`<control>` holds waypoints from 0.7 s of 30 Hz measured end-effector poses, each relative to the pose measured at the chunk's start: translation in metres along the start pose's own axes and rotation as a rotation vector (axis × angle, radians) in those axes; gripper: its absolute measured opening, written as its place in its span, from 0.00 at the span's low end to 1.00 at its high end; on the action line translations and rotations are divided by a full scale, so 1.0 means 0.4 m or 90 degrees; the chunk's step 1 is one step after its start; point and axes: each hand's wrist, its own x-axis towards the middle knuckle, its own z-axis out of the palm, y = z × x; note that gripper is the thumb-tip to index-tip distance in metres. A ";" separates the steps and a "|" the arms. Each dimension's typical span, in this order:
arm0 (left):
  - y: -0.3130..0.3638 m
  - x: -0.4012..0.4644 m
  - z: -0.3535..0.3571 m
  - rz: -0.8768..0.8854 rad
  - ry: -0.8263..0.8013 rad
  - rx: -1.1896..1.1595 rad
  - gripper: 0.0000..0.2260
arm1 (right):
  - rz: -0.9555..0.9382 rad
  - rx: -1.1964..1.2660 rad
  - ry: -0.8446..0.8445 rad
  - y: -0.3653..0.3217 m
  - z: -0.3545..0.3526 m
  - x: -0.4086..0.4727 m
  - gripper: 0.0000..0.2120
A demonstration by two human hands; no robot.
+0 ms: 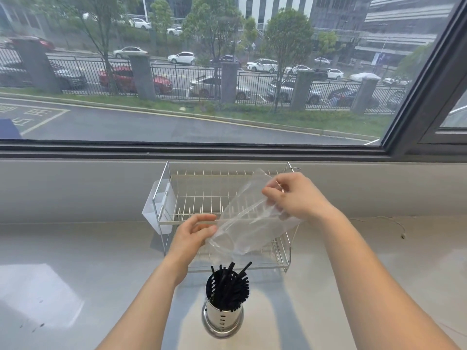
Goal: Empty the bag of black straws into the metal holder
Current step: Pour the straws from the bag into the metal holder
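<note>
Left hand [193, 231] pinches the lower mouth edge of the clear bag [249, 223]; right hand [294, 197] grips its raised closed end. The bag appears empty, tilted above the metal holder [222, 318], where the black straws [231, 285] stand. Risk: the bag may brush protruding straws and tip the narrow holder. Setting: pale countertop [75, 261], wire rack [202, 198], window [202, 72] behind.
</note>
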 end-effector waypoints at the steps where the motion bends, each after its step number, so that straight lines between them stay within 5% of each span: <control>1: 0.003 0.002 0.002 0.000 0.014 -0.019 0.10 | 0.020 0.033 0.010 0.020 0.001 -0.004 0.07; 7: 0.005 0.017 0.027 0.005 0.047 -0.016 0.09 | 0.123 0.293 -0.027 0.146 0.020 -0.047 0.05; 21: -0.101 -0.004 0.072 -0.044 0.057 0.128 0.11 | 0.494 0.672 0.176 0.561 0.174 -0.205 0.03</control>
